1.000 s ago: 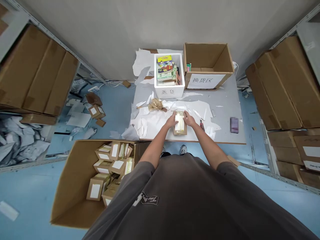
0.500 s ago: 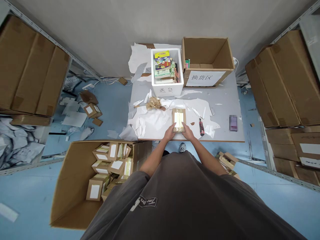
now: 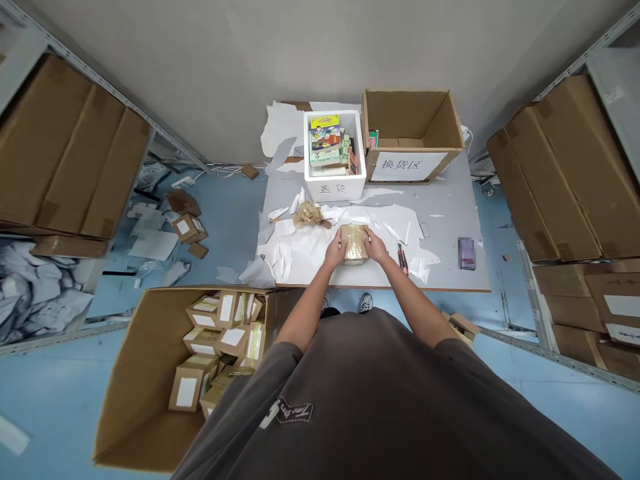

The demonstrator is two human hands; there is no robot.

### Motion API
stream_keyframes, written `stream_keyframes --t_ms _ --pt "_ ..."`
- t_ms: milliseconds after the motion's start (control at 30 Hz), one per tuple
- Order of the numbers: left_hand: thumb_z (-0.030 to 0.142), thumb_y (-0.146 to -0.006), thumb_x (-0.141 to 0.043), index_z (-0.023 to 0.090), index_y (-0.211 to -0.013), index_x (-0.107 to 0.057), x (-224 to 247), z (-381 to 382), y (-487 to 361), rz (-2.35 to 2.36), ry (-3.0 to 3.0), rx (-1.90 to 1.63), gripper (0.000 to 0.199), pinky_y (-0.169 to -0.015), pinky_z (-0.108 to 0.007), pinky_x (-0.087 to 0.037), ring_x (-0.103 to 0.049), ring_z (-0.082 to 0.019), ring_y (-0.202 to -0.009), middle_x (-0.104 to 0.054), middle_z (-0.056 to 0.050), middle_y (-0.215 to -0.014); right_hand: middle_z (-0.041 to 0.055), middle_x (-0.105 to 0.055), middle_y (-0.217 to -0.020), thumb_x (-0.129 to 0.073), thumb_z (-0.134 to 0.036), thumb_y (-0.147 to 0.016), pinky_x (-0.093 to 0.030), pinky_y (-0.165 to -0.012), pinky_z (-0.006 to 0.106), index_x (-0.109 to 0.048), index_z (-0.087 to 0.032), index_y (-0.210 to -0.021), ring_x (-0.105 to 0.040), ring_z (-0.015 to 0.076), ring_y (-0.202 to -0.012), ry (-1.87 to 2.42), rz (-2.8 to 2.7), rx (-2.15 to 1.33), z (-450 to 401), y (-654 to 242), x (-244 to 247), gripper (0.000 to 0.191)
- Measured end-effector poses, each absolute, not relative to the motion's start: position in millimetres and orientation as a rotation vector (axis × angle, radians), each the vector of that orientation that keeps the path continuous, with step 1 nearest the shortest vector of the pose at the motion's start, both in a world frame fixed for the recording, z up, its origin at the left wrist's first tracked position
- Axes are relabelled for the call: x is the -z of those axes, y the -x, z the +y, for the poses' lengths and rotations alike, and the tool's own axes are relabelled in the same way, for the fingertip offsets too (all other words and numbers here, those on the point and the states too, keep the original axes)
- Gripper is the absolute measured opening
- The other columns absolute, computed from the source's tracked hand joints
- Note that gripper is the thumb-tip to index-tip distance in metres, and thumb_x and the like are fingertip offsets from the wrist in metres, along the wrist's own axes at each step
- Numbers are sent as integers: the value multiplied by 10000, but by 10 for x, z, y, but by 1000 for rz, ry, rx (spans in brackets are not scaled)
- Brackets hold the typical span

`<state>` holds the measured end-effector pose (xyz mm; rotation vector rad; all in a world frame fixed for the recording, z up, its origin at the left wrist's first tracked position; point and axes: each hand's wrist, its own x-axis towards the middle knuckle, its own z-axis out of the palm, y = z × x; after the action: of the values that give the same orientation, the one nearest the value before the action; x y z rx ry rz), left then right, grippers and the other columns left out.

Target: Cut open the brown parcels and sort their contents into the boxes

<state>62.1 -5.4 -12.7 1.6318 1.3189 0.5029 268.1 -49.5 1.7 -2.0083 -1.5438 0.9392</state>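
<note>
A small cardboard box [image 3: 355,243], wrapped in shiny clear tape, is held near the front edge of the table. My left hand [image 3: 336,249] grips its left side, and my right hand [image 3: 374,245] grips its right side. Torn white paper [image 3: 310,247] lies beneath and around it. Just to the right of my right hand is a red and black utility knife [image 3: 403,259]. Crumpled brown paper [image 3: 307,213] lies behind the box to the left.
At the table's back stand a white foam box [image 3: 335,190] of books and a larger open carton [image 3: 413,137] with a handwritten label. A phone-like purple item [image 3: 467,253] lies at right. A big carton [image 3: 145,373] of taped parcels stands on the left floor; shelves flank both sides.
The box has been turned: its white label faced up before, and now a plain taped side does. Both hands have shifted up along its sides. The camera view has tilted slightly.
</note>
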Motion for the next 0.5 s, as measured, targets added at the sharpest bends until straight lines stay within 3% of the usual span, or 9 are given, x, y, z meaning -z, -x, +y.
stream_keyframes --t_ms 100,167,233,333,400,500 --pt "364 -1061 -512 222 -1717 -375 150 -192 -464 1266 -1637 -574 685 -1133 -435 -552 -643 -281 -1369 -495 -163 -1702 148 -521 -1672 -483 -322 -1018 -585 -1091 506 -404 -226 -1715 -703 298 -1229 1959 -1548 -930 -759 -2746 -1 708" --pt "304 -1009 -559 236 -1703 -391 182 -346 -333 1186 -1649 -569 717 -1130 -437 -559 -613 -281 -1408 -474 -160 -1709 142 -491 -1694 -559 -297 -960 -605 -1055 514 -422 -252 -1706 -664 318 -1318 1904 -1602 -958 -1001 -2767 19 760" --pt "253 -943 -619 268 -1706 -380 223 -498 -250 1123 -1702 -525 800 -1166 -449 -538 -539 -289 -1497 -423 -141 -1741 117 -484 -1705 -601 -264 -914 -589 -1088 529 -431 -284 -1704 -582 331 -1448 1849 -1672 -1011 -1211 -2723 51 808" --pt "234 -929 -635 268 -1712 -376 240 -612 -266 1124 -1752 -485 825 -1196 -445 -519 -455 -288 -1572 -447 -136 -1719 97 -502 -1696 -550 -256 -969 -545 -1163 515 -403 -292 -1720 -511 303 -1538 1867 -1699 -1016 -1334 -2570 79 767" --pt "258 -961 -630 253 -1694 -421 187 -575 -337 1177 -1746 -488 762 -1174 -434 -535 -543 -286 -1493 -528 -145 -1648 117 -534 -1668 -488 -271 -1030 -532 -1179 504 -396 -271 -1725 -553 298 -1501 1922 -1695 -942 -1269 -2500 50 701" --pt "355 -1041 -599 267 -1674 -466 46 -373 -450 1259 -1691 -536 653 -1079 -409 -585 -715 -260 -1219 -644 -135 -1537 129 -604 -1603 -441 -327 -1085 -533 -1166 516 -389 -272 -1732 -639 322 -1385 1987 -1679 -792 -1022 -2550 -49 652"
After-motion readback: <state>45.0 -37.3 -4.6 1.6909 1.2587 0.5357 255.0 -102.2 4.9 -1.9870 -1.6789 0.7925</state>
